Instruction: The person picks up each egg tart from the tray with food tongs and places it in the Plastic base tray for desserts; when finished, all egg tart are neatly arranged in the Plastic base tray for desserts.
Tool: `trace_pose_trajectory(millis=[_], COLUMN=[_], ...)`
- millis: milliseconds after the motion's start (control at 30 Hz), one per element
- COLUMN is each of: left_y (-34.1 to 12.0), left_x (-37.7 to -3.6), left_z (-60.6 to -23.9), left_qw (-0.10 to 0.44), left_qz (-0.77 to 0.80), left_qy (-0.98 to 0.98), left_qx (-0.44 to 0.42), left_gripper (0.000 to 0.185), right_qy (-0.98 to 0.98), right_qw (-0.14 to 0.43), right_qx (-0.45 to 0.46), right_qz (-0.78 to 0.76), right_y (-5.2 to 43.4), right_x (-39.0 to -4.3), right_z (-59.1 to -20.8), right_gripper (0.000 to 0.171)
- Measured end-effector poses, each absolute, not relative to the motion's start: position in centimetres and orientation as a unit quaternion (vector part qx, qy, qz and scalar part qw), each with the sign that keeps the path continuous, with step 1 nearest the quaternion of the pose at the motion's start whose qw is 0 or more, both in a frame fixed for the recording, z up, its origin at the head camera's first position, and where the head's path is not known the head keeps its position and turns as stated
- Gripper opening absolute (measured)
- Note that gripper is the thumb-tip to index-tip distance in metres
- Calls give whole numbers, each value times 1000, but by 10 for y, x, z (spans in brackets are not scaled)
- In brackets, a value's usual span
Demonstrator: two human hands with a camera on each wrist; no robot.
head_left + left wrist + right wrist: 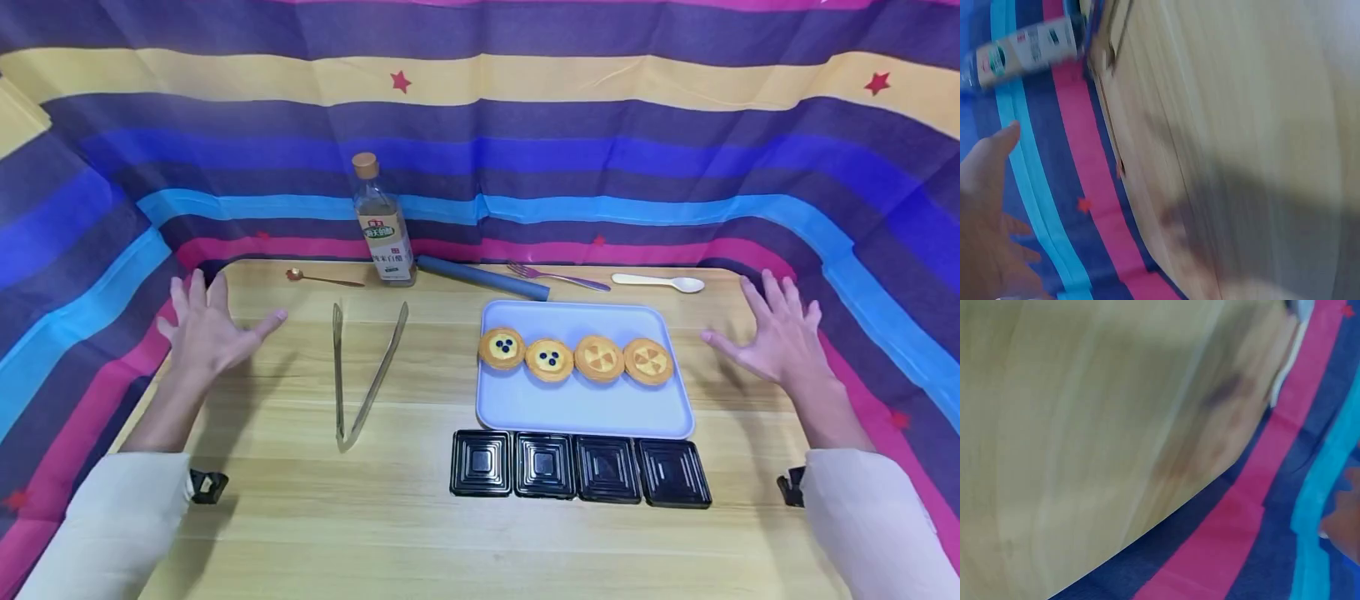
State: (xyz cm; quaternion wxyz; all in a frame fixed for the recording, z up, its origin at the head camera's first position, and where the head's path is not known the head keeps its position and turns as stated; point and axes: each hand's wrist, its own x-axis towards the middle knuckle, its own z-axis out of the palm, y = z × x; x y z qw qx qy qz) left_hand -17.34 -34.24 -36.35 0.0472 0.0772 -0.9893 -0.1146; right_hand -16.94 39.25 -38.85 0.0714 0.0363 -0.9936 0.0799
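My left hand (206, 325) hovers over the table's left side with fingers spread, holding nothing; it shows again as the left hand (985, 225) in the left wrist view. My right hand (776, 337) hovers spread and empty at the right side. Between them lies a light blue tray (585, 408) with a row of several round tarts (573, 357). Metal tongs (363, 375) lie left of the tray, nearest my left hand. Several black square containers (579, 467) line up in front of the tray.
At the back stand a bottle (384, 225), a small gold spoon (322, 279), a blue rolling pin (483, 277), a fork (558, 276) and a white spoon (660, 282). Striped cloth (480, 125) walls the wooden table (375, 533) on three sides.
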Motion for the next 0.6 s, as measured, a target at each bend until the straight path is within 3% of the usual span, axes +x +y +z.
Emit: trace_pose_trajectory(millis=[367,600], left_y=[-276,-235], left_x=[-144,-127], left_z=[-373,-386], left_qw=[37,-40], left_qz=[-213,-273], left_qy=[-975,-959], left_qx=[56,61], left_gripper=[120,127], right_qy=[-986,-977], right_qw=[34,9], right_qx=[53,78], right_qz=[155,198], right_y=[376,362], right_x=[-146,-129], right_z=[-384,-392], right_gripper=[83,66])
